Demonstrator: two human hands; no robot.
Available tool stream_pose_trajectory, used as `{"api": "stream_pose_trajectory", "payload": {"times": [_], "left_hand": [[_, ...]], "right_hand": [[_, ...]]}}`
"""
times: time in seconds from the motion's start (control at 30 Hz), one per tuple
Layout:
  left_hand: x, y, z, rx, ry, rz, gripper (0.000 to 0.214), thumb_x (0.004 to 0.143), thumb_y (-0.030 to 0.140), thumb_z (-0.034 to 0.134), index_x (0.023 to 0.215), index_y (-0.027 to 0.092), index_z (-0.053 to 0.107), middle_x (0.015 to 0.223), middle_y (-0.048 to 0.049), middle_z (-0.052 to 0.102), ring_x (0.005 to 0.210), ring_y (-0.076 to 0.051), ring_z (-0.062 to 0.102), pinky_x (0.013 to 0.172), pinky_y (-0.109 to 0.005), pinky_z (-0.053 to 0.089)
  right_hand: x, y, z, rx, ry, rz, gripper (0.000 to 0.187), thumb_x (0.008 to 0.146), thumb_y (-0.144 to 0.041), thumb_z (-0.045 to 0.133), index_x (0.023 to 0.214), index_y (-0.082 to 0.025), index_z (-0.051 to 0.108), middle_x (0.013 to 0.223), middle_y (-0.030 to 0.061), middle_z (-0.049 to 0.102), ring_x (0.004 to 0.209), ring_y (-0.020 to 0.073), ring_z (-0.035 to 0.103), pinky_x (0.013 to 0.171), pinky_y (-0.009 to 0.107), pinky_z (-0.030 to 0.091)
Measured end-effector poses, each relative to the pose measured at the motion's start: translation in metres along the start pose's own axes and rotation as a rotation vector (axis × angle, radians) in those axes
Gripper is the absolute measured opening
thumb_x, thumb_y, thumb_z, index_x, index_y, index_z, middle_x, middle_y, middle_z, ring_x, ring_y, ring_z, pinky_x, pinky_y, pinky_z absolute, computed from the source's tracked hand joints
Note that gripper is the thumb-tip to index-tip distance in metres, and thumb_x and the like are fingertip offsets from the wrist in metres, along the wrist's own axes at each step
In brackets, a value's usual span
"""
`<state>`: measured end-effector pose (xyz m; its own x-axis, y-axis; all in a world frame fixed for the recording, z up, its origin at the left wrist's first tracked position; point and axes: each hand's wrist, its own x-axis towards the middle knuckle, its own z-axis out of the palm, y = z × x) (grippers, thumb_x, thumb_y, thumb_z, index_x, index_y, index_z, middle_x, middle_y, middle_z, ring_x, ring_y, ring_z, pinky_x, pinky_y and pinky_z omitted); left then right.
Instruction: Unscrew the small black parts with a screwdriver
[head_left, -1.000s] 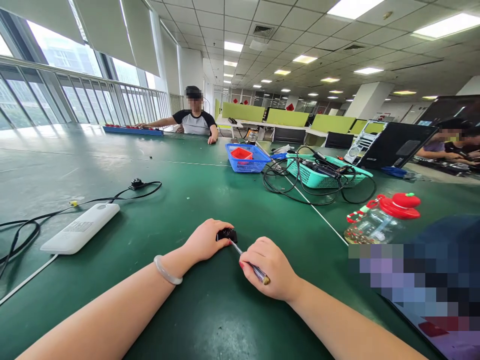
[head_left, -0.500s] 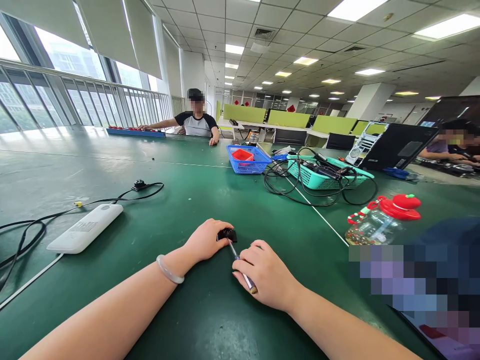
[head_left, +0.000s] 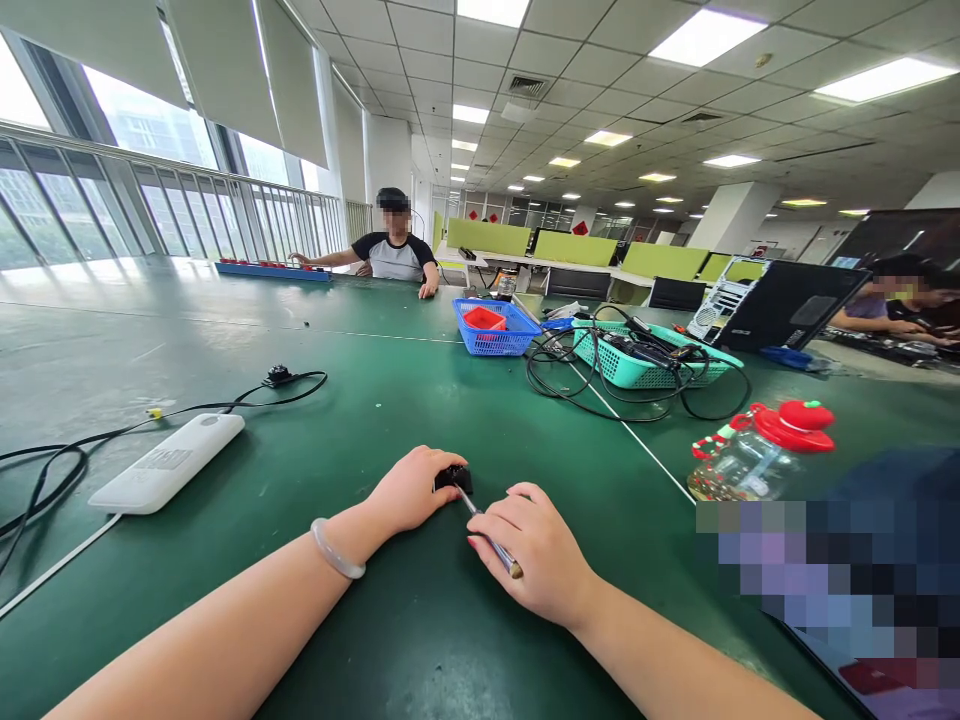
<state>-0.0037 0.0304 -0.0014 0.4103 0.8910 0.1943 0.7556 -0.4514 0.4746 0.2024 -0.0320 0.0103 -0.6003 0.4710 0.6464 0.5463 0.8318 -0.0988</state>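
**Q.** Where is the piece being worked on?

**A.** The small black part [head_left: 452, 477] sits on the green table [head_left: 450, 400], lower centre of the frame. My left hand [head_left: 409, 492] is closed around its left side and pins it flat. A pale bracelet [head_left: 336, 550] is on that wrist.

**Q.** And the other hand?

**A.** My right hand [head_left: 536, 555], just right of the part, is curled tight around a thin screwdriver [head_left: 471, 505]. The shaft slants up and left, and the butt of the handle pokes out below my knuckles. The tip meets the part's near edge, but the contact itself is too small to make out.

**Q.** How far along do you judge it?

**A.** Early or midway. The tool is seated and the part is held. I see no loose screw, cover or separated piece on the table around my hands, so I judge the part is in one piece. Whatever the screwdriver is there to do looks unfinished.

**Q.** Anything nearby?

**A.** A white power strip [head_left: 169, 463] with a black cable [head_left: 225, 405] is at mid left. A clear bottle [head_left: 757, 455] with a red lid is at right. A blue basket [head_left: 495, 325] is further up, centre. All are well apart from my hands.
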Motion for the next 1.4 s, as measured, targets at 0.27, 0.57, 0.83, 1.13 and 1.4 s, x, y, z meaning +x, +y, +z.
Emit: {"api": "stream_pose_trajectory", "payload": {"times": [0.27, 0.57, 0.83, 1.13, 1.4], "left_hand": [[-0.001, 0.002, -0.001, 0.021, -0.002, 0.016, 0.043, 0.081, 0.032, 0.062, 0.124, 0.026, 0.057, 0.111, -0.0049, 0.069, 0.106, -0.024, 0.059, 0.096, -0.039, 0.047], [-0.003, 0.003, 0.001, 0.023, 0.011, 0.032, 0.052, 0.082, 0.031, 0.061, 0.132, 0.028, 0.049, 0.115, -0.0053, 0.066, 0.106, -0.023, 0.058, 0.097, -0.039, 0.047], [-0.006, 0.010, -0.004, -0.010, -0.022, -0.015, 0.064, 0.082, 0.034, 0.060, 0.141, 0.033, 0.036, 0.103, -0.0064, 0.063, 0.100, -0.024, 0.059, 0.092, -0.041, 0.048], [-0.004, 0.004, -0.007, -0.047, -0.091, 0.065, 0.044, 0.082, 0.032, 0.059, 0.126, 0.028, 0.057, 0.110, -0.0066, 0.066, 0.108, -0.024, 0.057, 0.096, -0.038, 0.047], [-0.003, 0.006, -0.009, -0.035, -0.125, 0.007, 0.046, 0.077, 0.038, 0.067, 0.122, 0.031, 0.059, 0.104, -0.0065, 0.064, 0.099, -0.023, 0.060, 0.091, -0.037, 0.048]], "right_hand": [[-0.002, 0.002, 0.002, -0.010, -0.009, -0.012, 0.012, 0.091, -0.019, 0.053, 0.091, -0.022, 0.065, 0.077, 0.0012, 0.067, 0.069, 0.0141, 0.057, 0.085, 0.037, 0.040], [0.000, 0.002, 0.000, 0.002, 0.034, 0.026, 0.011, 0.092, -0.021, 0.053, 0.091, -0.022, 0.064, 0.080, 0.0017, 0.069, 0.070, 0.0144, 0.059, 0.085, 0.036, 0.040], [-0.001, 0.013, 0.002, 0.144, 0.140, 0.321, 0.012, 0.090, -0.026, 0.055, 0.086, -0.021, 0.066, 0.077, 0.0023, 0.071, 0.069, 0.0166, 0.062, 0.073, 0.033, 0.045], [-0.004, 0.018, 0.003, 0.383, 0.248, 0.595, 0.028, 0.090, -0.041, 0.053, 0.074, -0.021, 0.066, 0.064, 0.0020, 0.066, 0.058, 0.0153, 0.059, 0.054, 0.025, 0.045], [-0.001, 0.024, 0.007, 0.558, 0.135, 0.707, 0.036, 0.090, -0.046, 0.050, 0.067, -0.019, 0.061, 0.060, 0.0012, 0.061, 0.051, 0.0135, 0.054, 0.049, 0.024, 0.043]]}}
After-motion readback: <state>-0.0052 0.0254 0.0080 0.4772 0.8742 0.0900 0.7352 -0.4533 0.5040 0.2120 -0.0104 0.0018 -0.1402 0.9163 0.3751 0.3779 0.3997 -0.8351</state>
